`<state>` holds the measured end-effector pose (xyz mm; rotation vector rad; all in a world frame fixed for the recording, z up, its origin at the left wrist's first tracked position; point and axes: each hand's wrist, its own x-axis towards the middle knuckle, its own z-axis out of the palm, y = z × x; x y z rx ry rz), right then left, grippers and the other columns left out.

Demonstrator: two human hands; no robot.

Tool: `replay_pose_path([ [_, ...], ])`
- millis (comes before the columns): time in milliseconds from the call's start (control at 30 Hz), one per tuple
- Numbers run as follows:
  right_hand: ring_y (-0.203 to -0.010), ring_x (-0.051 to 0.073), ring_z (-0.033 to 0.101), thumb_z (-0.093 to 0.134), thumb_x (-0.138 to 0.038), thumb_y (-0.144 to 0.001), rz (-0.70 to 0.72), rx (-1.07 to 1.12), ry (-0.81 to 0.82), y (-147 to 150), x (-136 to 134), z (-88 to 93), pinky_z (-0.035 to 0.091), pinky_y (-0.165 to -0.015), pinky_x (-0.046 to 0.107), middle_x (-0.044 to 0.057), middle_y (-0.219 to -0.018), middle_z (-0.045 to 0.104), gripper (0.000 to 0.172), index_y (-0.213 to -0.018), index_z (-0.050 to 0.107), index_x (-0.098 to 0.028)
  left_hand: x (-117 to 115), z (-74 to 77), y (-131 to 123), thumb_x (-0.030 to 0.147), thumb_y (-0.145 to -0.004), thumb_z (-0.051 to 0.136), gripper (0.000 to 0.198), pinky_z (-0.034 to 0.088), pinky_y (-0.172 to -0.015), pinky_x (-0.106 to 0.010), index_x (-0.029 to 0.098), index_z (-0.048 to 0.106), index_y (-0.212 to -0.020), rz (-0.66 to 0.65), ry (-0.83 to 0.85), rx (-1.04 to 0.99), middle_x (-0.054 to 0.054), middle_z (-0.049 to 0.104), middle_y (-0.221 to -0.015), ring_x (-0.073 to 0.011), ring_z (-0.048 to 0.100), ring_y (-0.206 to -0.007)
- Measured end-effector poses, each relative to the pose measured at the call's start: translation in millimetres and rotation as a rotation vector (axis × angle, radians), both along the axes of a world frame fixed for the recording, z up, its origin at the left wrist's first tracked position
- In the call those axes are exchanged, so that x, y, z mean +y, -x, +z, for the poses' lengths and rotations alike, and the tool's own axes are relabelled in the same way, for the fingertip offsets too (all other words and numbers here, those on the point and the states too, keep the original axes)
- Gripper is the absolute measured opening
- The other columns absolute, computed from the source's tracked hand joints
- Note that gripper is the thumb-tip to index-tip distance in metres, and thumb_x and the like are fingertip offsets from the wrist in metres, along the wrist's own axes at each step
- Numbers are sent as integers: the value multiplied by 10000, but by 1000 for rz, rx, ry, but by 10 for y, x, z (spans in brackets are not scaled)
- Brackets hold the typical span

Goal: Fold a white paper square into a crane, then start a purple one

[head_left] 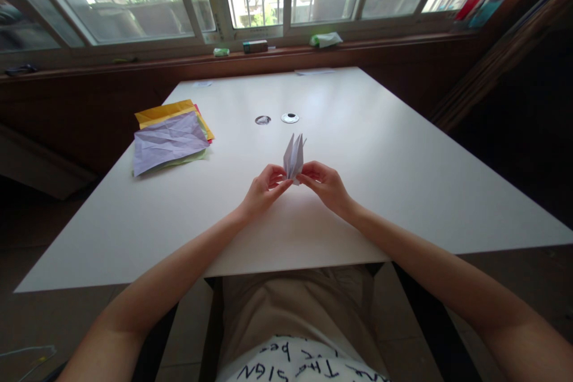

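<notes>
A pale lilac folded paper figure [293, 155] stands upright between my hands, with narrow points sticking up. My left hand [267, 187] pinches its lower left side between thumb and fingers. On the other side, my right hand [323, 184] grips the lower right of the same paper. Both hands are just above the white table [394, 191], near its front middle. My fingers cover part of the paper's base.
Creased lilac paper [172, 140] tops a stack with a yellow sheet [165, 112] at the left. Two round pieces, a left disc [263, 120] and a right disc [290, 118], lie beyond my hands. Small packets, including a green-white one [326, 40], rest on the windowsill [179, 59].
</notes>
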<state>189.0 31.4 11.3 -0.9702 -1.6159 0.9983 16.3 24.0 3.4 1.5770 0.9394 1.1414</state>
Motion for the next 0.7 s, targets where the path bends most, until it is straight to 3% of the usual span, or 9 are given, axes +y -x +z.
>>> replay_pose_path([
  [133, -752, 159, 591, 597, -453, -723, -15, -18, -19, -4, 17, -4, 488, -720, 340, 32, -805, 626, 278, -799, 604, -186, 0, -3, 4, 368, -794, 544, 226, 472, -799, -303, 170, 504, -895, -7, -9, 14, -50, 612, -929, -167, 599, -917],
  [400, -894, 163, 597, 601, -417, -736, 100, 106, 23, 12, 2, -7, 488, -811, 337, 39, -973, 622, 235, -800, 547, -198, -5, 36, 5, 326, -822, 503, 200, 473, -823, -321, 178, 562, -943, -7, -75, 66, -63, 626, -997, -176, 582, -961],
  [700, -835, 163, 602, 582, -471, -731, 40, 52, -14, 4, 14, -12, 499, -796, 356, 41, -929, 617, 279, -799, 555, -201, 0, 35, 8, 328, -816, 510, 214, 490, -806, -315, 174, 606, -930, 33, -98, 74, -82, 604, -1071, -177, 577, -959],
])
